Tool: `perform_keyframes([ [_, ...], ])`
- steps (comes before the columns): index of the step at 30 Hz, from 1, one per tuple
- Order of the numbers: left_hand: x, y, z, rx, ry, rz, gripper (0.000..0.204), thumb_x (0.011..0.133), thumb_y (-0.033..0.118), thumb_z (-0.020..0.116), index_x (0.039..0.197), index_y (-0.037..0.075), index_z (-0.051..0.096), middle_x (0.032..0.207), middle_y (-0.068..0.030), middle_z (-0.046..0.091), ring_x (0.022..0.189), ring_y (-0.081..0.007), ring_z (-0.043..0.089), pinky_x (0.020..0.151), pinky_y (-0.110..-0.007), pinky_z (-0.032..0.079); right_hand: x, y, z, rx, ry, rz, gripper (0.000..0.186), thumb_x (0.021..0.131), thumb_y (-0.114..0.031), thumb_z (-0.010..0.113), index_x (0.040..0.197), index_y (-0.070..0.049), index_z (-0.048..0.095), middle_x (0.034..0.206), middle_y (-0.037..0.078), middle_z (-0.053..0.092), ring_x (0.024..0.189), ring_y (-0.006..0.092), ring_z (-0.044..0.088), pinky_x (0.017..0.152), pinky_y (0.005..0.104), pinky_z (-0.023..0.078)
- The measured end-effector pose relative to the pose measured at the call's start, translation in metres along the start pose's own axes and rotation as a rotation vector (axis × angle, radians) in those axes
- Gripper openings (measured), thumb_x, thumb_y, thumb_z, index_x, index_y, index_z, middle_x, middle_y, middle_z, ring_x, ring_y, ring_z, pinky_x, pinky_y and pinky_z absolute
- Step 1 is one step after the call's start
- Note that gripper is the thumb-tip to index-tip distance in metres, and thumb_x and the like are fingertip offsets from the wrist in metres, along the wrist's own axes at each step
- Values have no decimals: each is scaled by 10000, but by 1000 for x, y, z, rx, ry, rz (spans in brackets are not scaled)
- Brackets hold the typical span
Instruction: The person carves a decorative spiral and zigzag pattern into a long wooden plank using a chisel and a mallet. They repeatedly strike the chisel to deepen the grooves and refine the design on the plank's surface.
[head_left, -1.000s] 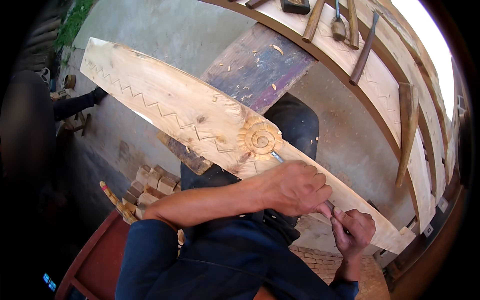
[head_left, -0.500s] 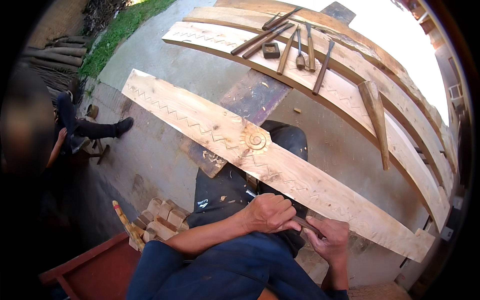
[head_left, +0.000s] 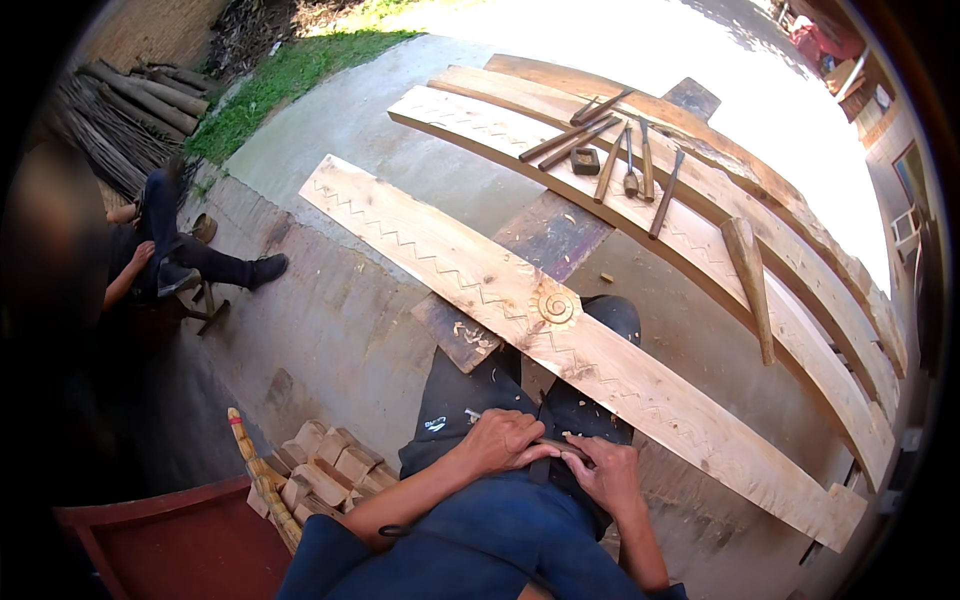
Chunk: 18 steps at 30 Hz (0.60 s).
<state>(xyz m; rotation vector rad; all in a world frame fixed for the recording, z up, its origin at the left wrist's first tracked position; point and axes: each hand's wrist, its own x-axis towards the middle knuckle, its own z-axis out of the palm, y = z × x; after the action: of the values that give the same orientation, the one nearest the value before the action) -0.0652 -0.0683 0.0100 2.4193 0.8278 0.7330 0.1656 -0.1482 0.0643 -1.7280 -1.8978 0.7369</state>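
Over my lap, my left hand (head_left: 500, 443) is closed round a wood chisel (head_left: 551, 445) near its metal end, and my right hand (head_left: 605, 470) grips its dark handle. The tool lies sideways, below the long pale board (head_left: 420, 240) that crosses in front of me on a worn plank (head_left: 450, 330). The board bears a scored zigzag line and a carved spiral rosette (head_left: 554, 308) with a petalled rim. Beyond it, several chisels (head_left: 665, 195), a small square dark block (head_left: 585, 160) and a wooden club-shaped mallet (head_left: 742, 260) lie on curved boards (head_left: 800, 230).
A seated person in dark clothes (head_left: 130, 245) is at the left. Wood blocks (head_left: 330, 465), a jointed stick (head_left: 260, 470) and a red wooden box (head_left: 180, 530) are at lower left. Logs (head_left: 140, 100) and grass (head_left: 260, 100) lie behind.
Both hands have drawn the chisel down from the carved rosette toward my lap, still gripping it. The view has widened onto the yard, showing more boards, tools and the seated person.
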Motion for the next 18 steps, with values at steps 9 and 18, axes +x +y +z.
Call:
perform_keyframes([
  [9,2,7,-45,263,496,19,284,915,386,856,978,128,754,978,-45,703,846,-267,669,803,-395,587,9,-11,-3,79,-8,96,140,922,-141,829,998,-40,770,762,150,749,666,309,754,624,384,576],
  [18,11,12,-29,67,336,20,191,858,189,883,948,94,743,916,-51,725,812,-247,690,665,-358,550,50,-37,5,399,140,301,66,1054,-57,693,1013,-11,670,627,91,629,530,213,654,525,334,480],
])
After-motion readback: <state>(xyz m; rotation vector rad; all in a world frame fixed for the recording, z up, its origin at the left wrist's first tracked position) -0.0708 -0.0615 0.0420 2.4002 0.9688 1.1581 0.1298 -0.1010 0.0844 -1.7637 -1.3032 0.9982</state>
